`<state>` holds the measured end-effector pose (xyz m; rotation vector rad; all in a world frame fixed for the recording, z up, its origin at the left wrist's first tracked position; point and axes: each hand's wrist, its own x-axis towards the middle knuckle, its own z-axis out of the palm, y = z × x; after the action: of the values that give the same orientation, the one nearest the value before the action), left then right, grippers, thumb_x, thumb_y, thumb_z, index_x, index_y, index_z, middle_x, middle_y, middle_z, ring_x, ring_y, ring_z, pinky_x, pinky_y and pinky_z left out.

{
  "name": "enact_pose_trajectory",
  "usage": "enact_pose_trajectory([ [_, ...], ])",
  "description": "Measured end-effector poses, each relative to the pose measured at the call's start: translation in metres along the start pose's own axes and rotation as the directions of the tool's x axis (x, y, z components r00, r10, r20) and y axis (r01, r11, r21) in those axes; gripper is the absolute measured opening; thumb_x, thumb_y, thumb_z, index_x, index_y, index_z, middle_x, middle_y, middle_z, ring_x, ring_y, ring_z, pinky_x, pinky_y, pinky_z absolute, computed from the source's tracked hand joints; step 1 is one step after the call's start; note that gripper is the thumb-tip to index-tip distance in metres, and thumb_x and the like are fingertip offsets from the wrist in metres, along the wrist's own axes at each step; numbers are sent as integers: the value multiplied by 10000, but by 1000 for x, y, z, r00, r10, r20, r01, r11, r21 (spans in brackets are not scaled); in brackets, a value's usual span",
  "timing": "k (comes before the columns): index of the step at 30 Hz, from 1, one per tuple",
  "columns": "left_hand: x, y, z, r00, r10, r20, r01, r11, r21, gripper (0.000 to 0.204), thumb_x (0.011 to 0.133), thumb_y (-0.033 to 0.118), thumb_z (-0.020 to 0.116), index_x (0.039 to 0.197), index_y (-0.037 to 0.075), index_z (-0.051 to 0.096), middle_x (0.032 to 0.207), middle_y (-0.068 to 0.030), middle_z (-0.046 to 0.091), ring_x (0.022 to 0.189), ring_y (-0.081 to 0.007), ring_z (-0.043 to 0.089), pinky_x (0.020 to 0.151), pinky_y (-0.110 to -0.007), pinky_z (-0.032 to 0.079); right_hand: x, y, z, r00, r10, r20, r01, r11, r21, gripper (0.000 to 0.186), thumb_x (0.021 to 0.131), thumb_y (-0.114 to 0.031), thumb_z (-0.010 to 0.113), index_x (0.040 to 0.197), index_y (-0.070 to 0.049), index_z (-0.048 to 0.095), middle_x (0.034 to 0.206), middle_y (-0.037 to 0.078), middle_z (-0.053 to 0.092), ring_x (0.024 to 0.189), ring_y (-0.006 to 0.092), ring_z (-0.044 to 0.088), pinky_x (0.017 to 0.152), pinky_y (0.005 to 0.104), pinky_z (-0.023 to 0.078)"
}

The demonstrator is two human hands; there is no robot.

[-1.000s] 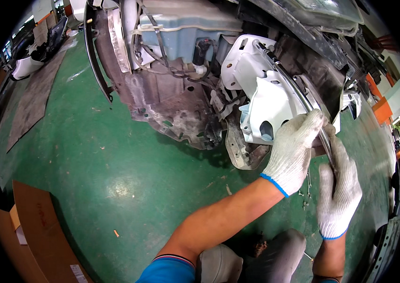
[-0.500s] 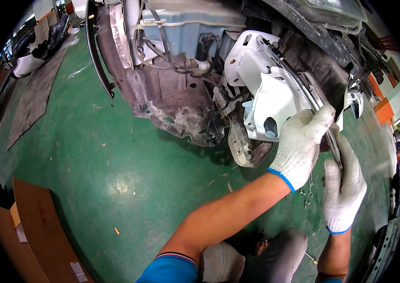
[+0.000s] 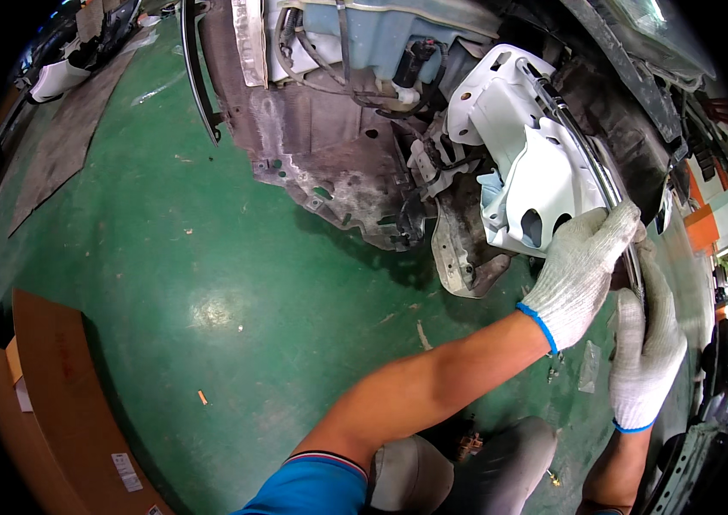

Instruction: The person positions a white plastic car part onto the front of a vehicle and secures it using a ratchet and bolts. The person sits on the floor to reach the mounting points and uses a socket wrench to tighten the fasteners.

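Observation:
In a white knitted glove with a blue cuff, my left hand point(image 3: 583, 266) is closed around a long, shiny metal rod-like tool point(image 3: 589, 156). My right hand point(image 3: 649, 352), gloved the same way, has its thumb and fingers around the tool's lower end. The far end of the tool meets the upper part of a white, shaped metal panel point(image 3: 544, 184) with oval holes. This panel is mounted on the stripped front of a vehicle. My left palm is close to the panel's lower right edge; fingers behind the rod are partly hidden.
A pale blue tank point(image 3: 364, 39) with hoses sits left of the panel. Below it hangs a dirty, perforated body panel point(image 3: 321, 163). An opened cardboard box point(image 3: 68, 395) stands at lower left on the green floor point(image 3: 235, 257). Small parts and a clear plastic bag point(image 3: 589, 367) lie near my hands.
The view has shifted, so the vehicle and both hands sit farther right. My hands keep their hold on the rod-like tool, whose far end stays at the white panel.

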<state>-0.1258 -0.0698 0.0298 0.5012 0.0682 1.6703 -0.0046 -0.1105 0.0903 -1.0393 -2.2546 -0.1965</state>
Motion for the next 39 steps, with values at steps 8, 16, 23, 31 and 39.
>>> enact_pose_trajectory([
  [8, -7, 8, 5, 984, -178, 1, 177, 980, -93, 429, 1055, 367, 554, 1188, -37, 608, 1048, -141, 692, 964, -232, 686, 922, -387, 550, -5, -17, -9, 646, 580, 497, -655, 86, 751, 490, 987, -367, 676, 1160, 80, 574, 571, 24, 493, 319, 93, 336, 285, 250, 272],
  [16, -65, 17, -47, 944, -328, 37, 307, 912, 271, 519, 1011, 415, 616, 1241, -49, 582, 1149, -155, 667, 1050, -230, 656, 950, -385, 529, -10, -28, -25, 670, 462, 581, -668, 33, 744, 552, 888, -254, 691, 1191, 195, 585, 587, 31, 540, 453, 77, 454, 427, 212, 333],
  [23, -99, 20, -92, 951, -267, -155, 304, 893, 332, 510, 978, 400, 669, 1198, -53, 586, 1048, -115, 671, 914, -195, 651, 865, -329, 532, -78, 21, -27, 801, 242, 547, -443, -375, 814, 615, 909, -162, 714, 1279, 245, 438, 540, 74, 500, 379, 143, 464, 338, 284, 374],
  [31, -80, 35, -101, 942, 202, -268, 41, 722, 691, 642, 933, 274, 707, 1398, -79, 441, 1175, -160, 674, 1138, -214, 651, 983, -340, 507, -125, 58, 4, 707, 343, 618, -646, -41, 762, 290, 854, -101, 769, 980, 74, 575, 499, 56, 492, 333, 147, 433, 311, 268, 317],
  [39, -50, 14, -93, 960, 233, -157, 7, 536, 844, 742, 976, 584, 551, 1183, -125, 479, 917, -173, 742, 763, -306, 745, 658, -436, 588, -124, 70, -2, 820, 171, 546, -550, -27, 835, 305, 932, -154, 736, 1054, 43, 538, 487, 27, 493, 322, 145, 431, 304, 277, 310],
])
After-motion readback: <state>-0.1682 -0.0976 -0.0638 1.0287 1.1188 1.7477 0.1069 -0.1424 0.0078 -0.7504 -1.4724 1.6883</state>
